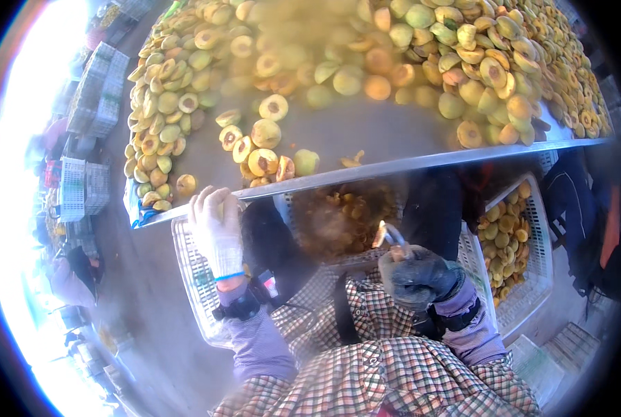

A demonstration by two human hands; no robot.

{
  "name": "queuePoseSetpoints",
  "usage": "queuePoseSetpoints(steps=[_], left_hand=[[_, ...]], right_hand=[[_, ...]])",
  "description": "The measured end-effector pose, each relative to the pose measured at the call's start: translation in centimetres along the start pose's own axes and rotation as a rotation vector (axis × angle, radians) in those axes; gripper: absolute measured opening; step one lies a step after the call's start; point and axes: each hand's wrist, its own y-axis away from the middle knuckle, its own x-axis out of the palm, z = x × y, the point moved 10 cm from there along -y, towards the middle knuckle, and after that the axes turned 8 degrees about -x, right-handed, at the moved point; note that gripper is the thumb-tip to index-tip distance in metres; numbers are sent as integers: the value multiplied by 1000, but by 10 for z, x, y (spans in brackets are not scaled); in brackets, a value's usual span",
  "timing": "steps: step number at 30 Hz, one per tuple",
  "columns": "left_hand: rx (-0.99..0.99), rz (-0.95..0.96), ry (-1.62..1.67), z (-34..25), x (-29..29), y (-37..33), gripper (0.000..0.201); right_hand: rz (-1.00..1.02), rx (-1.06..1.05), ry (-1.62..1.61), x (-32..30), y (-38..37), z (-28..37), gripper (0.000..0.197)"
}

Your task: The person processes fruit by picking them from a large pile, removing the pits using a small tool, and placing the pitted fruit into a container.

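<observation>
White crates (96,94) stand stacked at far left.

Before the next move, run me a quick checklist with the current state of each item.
1. Metal tool held in the right hand: ok.
2. Tool apart from the left hand: ok.
3. Left hand empty: cannot tell; its underside is hidden.
4. Fruit halves near the front rim of the table: ok.
5. Head view sharp throughout: not ok; a blur covers part of the upper middle.
6. Room left in the middle crate: cannot tell; its contents look dim.
</observation>
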Motion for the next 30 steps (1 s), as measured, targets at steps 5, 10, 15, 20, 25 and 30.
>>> queuePoseSetpoints(steps=[5,10,15,20,25,30], left_hand=[[-108,304,-139,-8,71,-4,33],[-59,564,-521,-16,151,-28,40],[368,256,-388,-71,139,-29,41],[160,613,-479,-51,200,-20,48],[299,564,-289,-56,210,-30,55],[-502,1153,995,-72,197,14,57]], right_hand=[[-186,78,344,-6,-22,-6,19],[-373,43,492,-16,-18,7,16],[-468,-57,536,-44,-14,4,10],[-422,-76,463,-54,-23,-5,8],[-406,-125,453,-56,-25,-2,13],[-519,-112,720,-55,-17,17,18]])
